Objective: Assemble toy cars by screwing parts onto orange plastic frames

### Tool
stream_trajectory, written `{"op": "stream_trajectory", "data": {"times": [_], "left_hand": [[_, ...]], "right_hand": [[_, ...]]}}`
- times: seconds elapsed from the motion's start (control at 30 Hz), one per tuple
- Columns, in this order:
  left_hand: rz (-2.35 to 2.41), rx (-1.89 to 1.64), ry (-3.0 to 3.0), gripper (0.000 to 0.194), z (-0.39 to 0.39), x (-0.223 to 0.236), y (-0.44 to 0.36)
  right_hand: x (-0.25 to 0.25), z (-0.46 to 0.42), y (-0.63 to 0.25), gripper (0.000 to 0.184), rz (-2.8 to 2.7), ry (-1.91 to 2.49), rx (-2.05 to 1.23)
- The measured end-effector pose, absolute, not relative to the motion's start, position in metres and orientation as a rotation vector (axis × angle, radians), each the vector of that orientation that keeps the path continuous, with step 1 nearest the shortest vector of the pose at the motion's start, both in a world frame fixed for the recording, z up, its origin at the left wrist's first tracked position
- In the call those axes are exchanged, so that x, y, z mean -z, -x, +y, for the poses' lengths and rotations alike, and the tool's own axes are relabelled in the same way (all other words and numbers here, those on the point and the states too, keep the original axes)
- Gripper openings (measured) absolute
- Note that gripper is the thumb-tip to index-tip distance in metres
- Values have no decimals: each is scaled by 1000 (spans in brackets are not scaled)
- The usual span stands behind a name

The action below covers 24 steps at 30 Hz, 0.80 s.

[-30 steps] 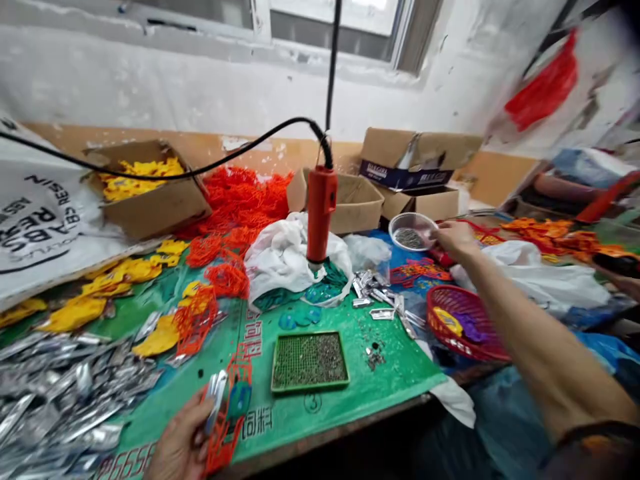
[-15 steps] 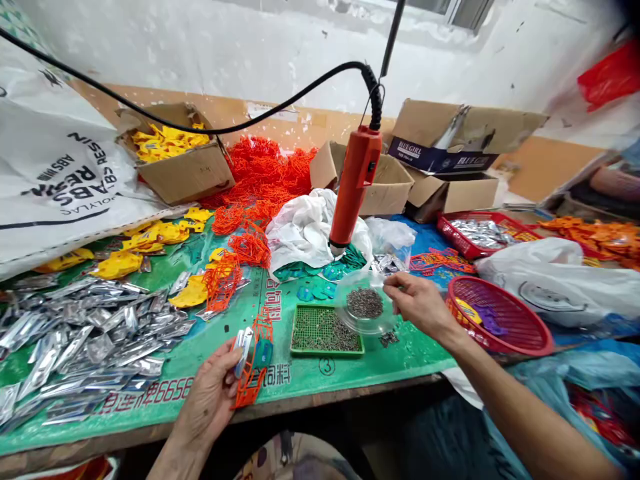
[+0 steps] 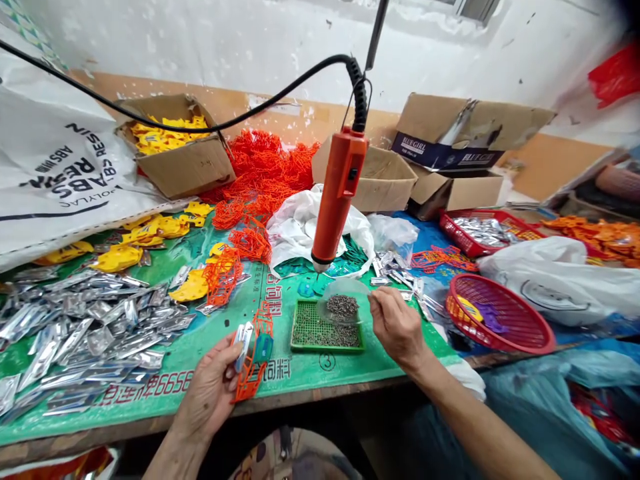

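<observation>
My left hand [image 3: 213,380] is closed on an orange plastic frame [image 3: 251,385] near the table's front edge. A silvery piece [image 3: 244,343] and a small green plastic part [image 3: 263,350] lie against that frame. With its fingers pinched at the rim, my right hand [image 3: 400,327] holds a shallow clear plastic dish [image 3: 327,293] of small metal screws [image 3: 343,306]. This dish hangs over the back right of a green mesh tray [image 3: 294,347], which also holds screws. Above them an orange electric screwdriver [image 3: 334,200] hangs tip down, touched by neither hand.
Silvery packets [image 3: 110,333] spread across the left side, beside yellow parts [image 3: 117,259]. Orange frames [image 3: 260,173] are heaped at the back, near cardboard boxes [image 3: 185,160]. A white bag [image 3: 290,227] sits behind the tray; a red basket [image 3: 525,333] stands right. Another person's arm [image 3: 617,183] shows far right.
My right hand has moved left, bringing the dish of screws further over the green tray. The hanging screwdriver appears further left. My left hand keeps its hold on the orange frame.
</observation>
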<state>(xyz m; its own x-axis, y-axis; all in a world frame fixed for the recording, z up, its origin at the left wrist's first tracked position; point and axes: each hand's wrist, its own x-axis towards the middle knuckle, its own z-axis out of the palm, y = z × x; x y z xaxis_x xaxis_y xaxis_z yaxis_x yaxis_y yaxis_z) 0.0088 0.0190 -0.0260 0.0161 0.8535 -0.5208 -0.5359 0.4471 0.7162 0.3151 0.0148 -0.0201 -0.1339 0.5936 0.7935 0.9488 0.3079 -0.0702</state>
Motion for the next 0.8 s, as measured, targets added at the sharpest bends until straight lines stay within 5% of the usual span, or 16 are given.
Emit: {"op": "stream_trajectory", "data": {"times": [0.6,0.8], "left_hand": [[1118,-1137,-342,43,20,28,-8],[1124,-1113,-334,38,20,29,-7]], "right_hand": [[26,8,-314,24,-1681,1208,794],[27,6,-325,3,-1469,1368,520]]}}
